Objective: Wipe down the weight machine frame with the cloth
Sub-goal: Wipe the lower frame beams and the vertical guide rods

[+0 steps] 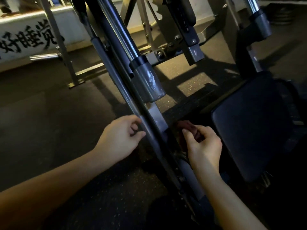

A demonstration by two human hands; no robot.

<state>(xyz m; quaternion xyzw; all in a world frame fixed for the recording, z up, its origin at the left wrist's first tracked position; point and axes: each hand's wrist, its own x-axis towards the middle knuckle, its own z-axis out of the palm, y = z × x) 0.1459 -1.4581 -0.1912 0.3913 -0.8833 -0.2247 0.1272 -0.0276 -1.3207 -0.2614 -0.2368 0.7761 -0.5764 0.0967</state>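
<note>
Head view, dim speckled floor (49,122), grey machine frame (146,80)

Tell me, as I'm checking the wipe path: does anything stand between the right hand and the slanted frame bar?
Nothing visible does. The right hand, pinching a reddish thing, perhaps the cloth, sits just right of the slanted frame bar; only a dark gap lies between.
</note>
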